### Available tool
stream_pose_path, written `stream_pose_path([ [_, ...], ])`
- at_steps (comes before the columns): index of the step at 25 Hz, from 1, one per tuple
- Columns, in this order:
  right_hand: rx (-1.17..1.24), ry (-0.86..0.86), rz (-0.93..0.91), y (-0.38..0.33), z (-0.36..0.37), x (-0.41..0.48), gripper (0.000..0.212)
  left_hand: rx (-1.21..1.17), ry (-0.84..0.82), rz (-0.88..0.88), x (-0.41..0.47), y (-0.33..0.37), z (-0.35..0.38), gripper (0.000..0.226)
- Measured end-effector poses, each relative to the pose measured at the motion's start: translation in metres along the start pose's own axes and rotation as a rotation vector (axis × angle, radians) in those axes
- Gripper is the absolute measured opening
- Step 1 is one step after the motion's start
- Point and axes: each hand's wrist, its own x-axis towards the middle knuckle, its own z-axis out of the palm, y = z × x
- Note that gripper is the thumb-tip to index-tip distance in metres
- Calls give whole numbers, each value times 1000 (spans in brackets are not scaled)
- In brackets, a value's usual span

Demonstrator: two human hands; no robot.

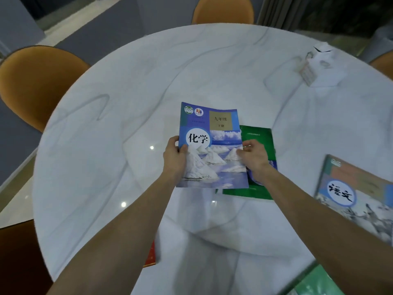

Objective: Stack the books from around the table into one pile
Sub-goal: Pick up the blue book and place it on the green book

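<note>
A blue chemistry book [212, 145] with white mounds on its cover is near the middle of the round marble table [127, 103]. My left hand [175, 158] grips its left edge, thumb on the cover. My right hand [254, 157] holds its right edge. The blue book partly overlaps a green book [260, 141] lying flat beneath it on the right. A grey-blue language book [357, 194] lies at the right edge. A red book [151, 255] peeks from under my left forearm. Another green book [314, 282] is at the bottom right.
A white tissue box [316, 62] stands at the far right of the table. Orange chairs surround the table: one at the left [36, 81], one at the far side [223, 9], one at the right edge [382, 62].
</note>
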Motion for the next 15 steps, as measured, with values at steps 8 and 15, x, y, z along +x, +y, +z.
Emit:
stream_pose_path([
  [8, -69, 143, 53, 48, -73, 25, 28, 87, -119, -38, -13, 2, 95, 35],
  [15, -133, 162, 39, 77, -87, 28, 30, 246, -152, 54, -23, -9, 128, 37],
])
